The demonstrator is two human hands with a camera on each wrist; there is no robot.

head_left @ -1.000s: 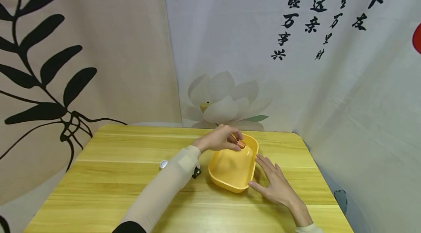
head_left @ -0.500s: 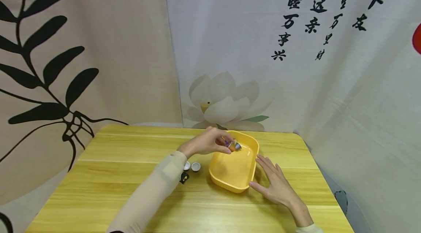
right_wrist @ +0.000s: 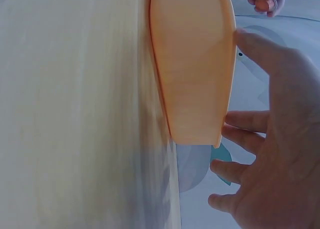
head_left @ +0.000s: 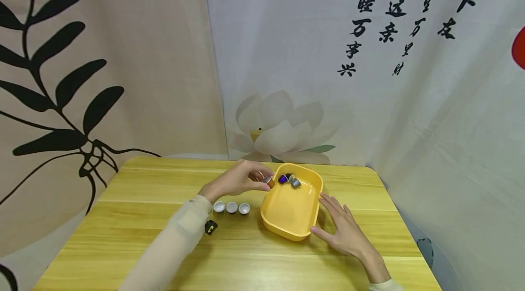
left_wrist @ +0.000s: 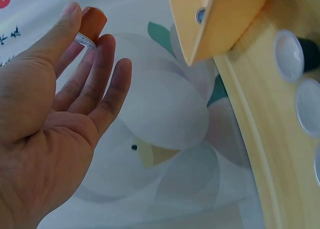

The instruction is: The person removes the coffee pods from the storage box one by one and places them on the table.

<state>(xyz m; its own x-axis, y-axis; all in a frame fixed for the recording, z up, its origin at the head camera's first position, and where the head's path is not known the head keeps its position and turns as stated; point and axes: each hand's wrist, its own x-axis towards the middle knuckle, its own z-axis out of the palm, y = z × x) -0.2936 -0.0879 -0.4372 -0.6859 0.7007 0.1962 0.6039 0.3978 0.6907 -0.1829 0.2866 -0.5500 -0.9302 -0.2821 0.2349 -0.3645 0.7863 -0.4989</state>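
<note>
This is a curtained-off indoor nook; whether it belongs to a home or a workplace cannot be told. Beige and greyish-white cloth hangings (head_left: 164,54), printed with a black leafy plant (head_left: 102,108), a pale lotus (head_left: 279,127) and black brush-style Chinese characters (head_left: 366,2), stand close around a rectangular, yellowish wood-grain surface (head_left: 246,263).

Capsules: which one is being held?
The orange-brown capsule, pinched by the left hand; the others lie in the yellow tray or on the table.
</note>
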